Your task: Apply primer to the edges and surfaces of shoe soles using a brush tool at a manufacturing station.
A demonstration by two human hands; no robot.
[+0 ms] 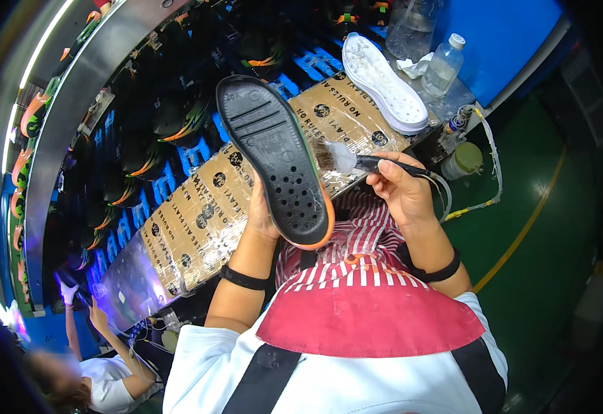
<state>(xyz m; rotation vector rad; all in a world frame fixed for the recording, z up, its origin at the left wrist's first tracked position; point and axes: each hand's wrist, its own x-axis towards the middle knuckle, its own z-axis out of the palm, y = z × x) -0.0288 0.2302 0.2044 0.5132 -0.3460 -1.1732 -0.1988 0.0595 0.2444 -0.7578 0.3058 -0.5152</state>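
Observation:
My left hand (260,210) grips a black shoe sole (270,148) with an orange and green edge, its holed inner face turned up toward me. The fingers behind the sole are mostly hidden. In my right hand (405,190) is a brush (346,159) with brown bristles and a black handle, a thin tube running from its rear. The bristles are at the sole's right edge; whether they touch it I cannot tell. Beyond the brush, a white shoe sole (384,83) with whitish bits on its face lies on the bench.
Printed cardboard (201,214) under clear film covers the bench. A clear bottle (445,65) and crumpled white tissue (415,66) stand at its far right, above a lidded tub (463,160). Behind run racks of dark shoes (177,124). A co-worker (108,376) is at lower left.

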